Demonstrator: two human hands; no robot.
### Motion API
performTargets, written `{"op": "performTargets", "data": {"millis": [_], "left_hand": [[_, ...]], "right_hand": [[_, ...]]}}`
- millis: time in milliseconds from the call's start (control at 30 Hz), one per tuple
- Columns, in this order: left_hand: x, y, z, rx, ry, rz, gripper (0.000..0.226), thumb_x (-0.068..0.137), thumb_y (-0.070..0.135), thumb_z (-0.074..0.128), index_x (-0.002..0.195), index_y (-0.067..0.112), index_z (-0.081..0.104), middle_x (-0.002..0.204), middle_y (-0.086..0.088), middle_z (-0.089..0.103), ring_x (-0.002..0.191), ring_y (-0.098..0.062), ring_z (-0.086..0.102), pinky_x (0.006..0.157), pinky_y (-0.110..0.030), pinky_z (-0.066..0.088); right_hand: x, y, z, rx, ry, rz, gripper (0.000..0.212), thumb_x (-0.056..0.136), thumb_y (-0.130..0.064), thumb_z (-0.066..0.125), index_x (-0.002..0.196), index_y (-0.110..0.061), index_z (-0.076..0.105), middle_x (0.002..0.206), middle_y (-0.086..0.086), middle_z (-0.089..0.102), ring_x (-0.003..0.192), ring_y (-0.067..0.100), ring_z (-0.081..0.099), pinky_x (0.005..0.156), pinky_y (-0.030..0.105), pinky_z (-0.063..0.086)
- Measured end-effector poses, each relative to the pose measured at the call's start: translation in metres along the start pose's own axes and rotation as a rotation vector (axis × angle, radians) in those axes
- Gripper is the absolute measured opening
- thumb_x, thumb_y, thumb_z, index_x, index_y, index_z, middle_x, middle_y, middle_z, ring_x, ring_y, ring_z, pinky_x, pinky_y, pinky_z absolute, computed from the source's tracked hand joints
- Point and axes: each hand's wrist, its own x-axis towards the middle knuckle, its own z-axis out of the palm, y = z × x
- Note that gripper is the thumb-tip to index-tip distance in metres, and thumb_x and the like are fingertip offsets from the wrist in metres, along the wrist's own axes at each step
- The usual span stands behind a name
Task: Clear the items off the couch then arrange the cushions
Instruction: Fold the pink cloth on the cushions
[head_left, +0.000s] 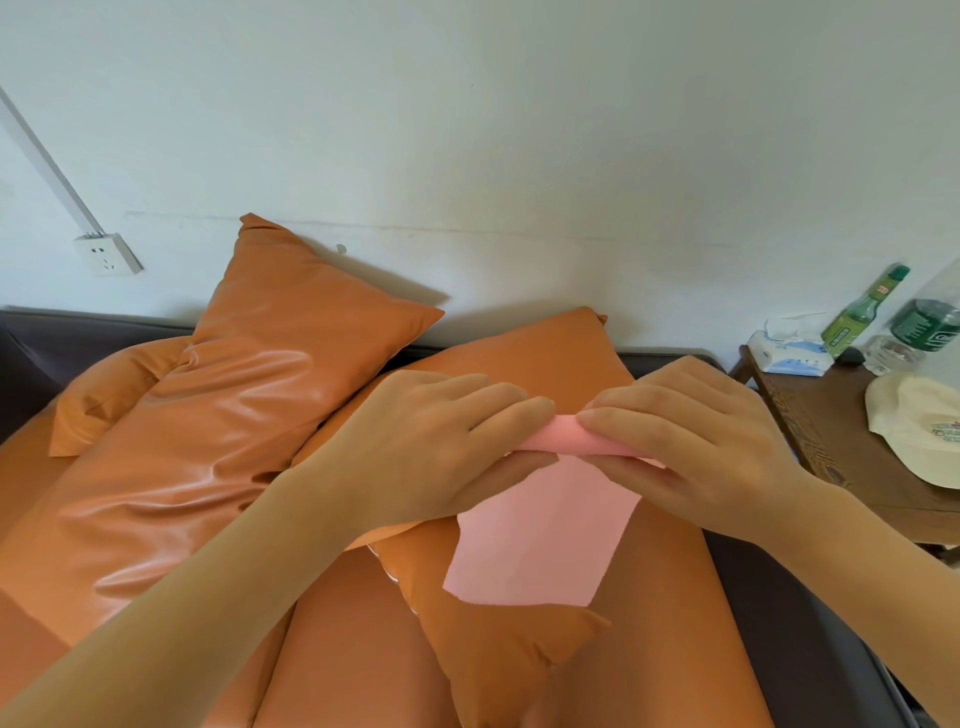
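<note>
Head view: left hand (441, 441) and right hand (691, 441) both pinch the folded top edge of a pink cloth (540, 540), fingers over and thumbs under, fingertips nearly meeting mid-edge; the cloth's flat matte lower part lies on the glossy orange cushion (519, 623) that sits right-centre on the dark-framed couch (779, 613). Left of that cushion, two more orange cushions: a wrinkled shiny one (208, 441) propped toward the white wall (519, 130), another (104, 395) behind it. Right of it, past the couch's dark edge, a wooden side table (831, 431) holds a cream cap (914, 426), tissue pack (789, 353), green bottle (862, 312).
</note>
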Motion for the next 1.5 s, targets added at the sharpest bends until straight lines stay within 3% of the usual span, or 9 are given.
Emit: {"op": "performTargets", "data": {"millis": [100,267,467,533,633,800,1000,1233,1500], "left_hand": [[0.0,-0.001,0.0,0.015,0.022,0.035,0.028,0.092,0.03,0.066,0.114,0.015,0.055,0.093,0.001,0.07,0.069,-0.018,0.061,0.046,-0.032,0.043],[-0.002,-0.004,0.0,0.073,0.034,0.103,0.028,0.087,0.008,0.065,0.112,0.01,0.054,0.092,-0.005,0.068,0.067,-0.021,0.059,0.048,-0.033,0.044],[-0.006,-0.007,0.001,0.035,0.039,0.066,0.025,0.09,0.02,0.066,0.112,0.007,0.066,0.089,-0.005,0.07,0.064,-0.022,0.062,0.046,-0.035,0.046],[-0.004,-0.005,0.0,0.015,0.049,0.044,0.026,0.09,0.024,0.067,0.111,0.008,0.069,0.088,-0.003,0.071,0.063,-0.021,0.061,0.045,-0.034,0.046],[-0.004,-0.005,-0.002,0.015,0.027,0.057,0.033,0.091,0.028,0.068,0.119,0.014,0.058,0.091,0.0,0.07,0.069,-0.017,0.06,0.048,-0.031,0.044],[-0.004,-0.01,-0.001,0.024,-0.013,0.051,0.026,0.093,0.018,0.059,0.118,0.014,0.054,0.09,-0.001,0.071,0.068,-0.02,0.063,0.044,-0.034,0.045],[-0.001,-0.009,0.001,-0.03,-0.026,-0.017,0.026,0.091,0.026,0.063,0.11,0.011,0.071,0.078,0.0,0.07,0.058,-0.023,0.061,0.044,-0.035,0.045],[0.001,-0.01,-0.003,0.002,-0.046,0.003,0.023,0.095,0.028,0.06,0.114,0.018,0.052,0.08,0.0,0.069,0.059,-0.022,0.06,0.043,-0.035,0.044],[0.005,-0.002,-0.007,-0.061,-0.064,-0.076,0.028,0.094,0.031,0.059,0.109,0.011,0.071,0.07,0.004,0.064,0.053,-0.016,0.046,0.041,-0.029,0.035]], "right_hand": [[0.0,0.0,0.001,0.01,-0.024,0.013,0.028,0.09,-0.023,0.069,0.111,-0.011,0.056,0.091,0.003,0.072,0.074,0.021,0.062,0.068,0.036,0.046],[0.0,0.0,0.002,0.054,-0.055,0.048,0.039,0.089,-0.033,0.069,0.119,-0.013,0.053,0.1,0.004,0.071,0.083,0.021,0.063,0.069,0.037,0.049],[-0.006,0.001,0.006,-0.023,-0.007,-0.023,0.034,0.087,-0.015,0.071,0.115,-0.011,0.054,0.107,0.004,0.065,0.081,0.021,0.063,0.064,0.04,0.049],[-0.005,0.002,0.005,-0.037,-0.004,-0.022,0.034,0.087,-0.018,0.071,0.116,-0.011,0.055,0.101,0.006,0.071,0.079,0.022,0.065,0.066,0.041,0.048],[-0.003,0.002,0.004,-0.054,-0.021,-0.001,0.033,0.089,-0.024,0.068,0.117,-0.012,0.055,0.095,0.005,0.072,0.075,0.021,0.065,0.068,0.04,0.047],[-0.002,0.0,0.005,-0.038,-0.008,0.037,0.04,0.087,-0.032,0.072,0.117,-0.012,0.054,0.094,0.004,0.072,0.075,0.021,0.064,0.068,0.038,0.048],[-0.002,0.002,0.007,-0.088,0.027,0.019,0.031,0.087,-0.025,0.072,0.111,-0.013,0.057,0.089,0.003,0.072,0.068,0.021,0.064,0.064,0.039,0.046],[0.001,0.002,0.005,-0.033,-0.008,0.061,0.034,0.088,-0.035,0.07,0.112,-0.014,0.057,0.091,0.001,0.072,0.073,0.021,0.065,0.067,0.039,0.046],[0.002,0.006,0.005,-0.015,0.054,0.013,0.031,0.086,-0.025,0.073,0.109,-0.011,0.058,0.089,0.006,0.072,0.068,0.022,0.064,0.061,0.039,0.047]]}}
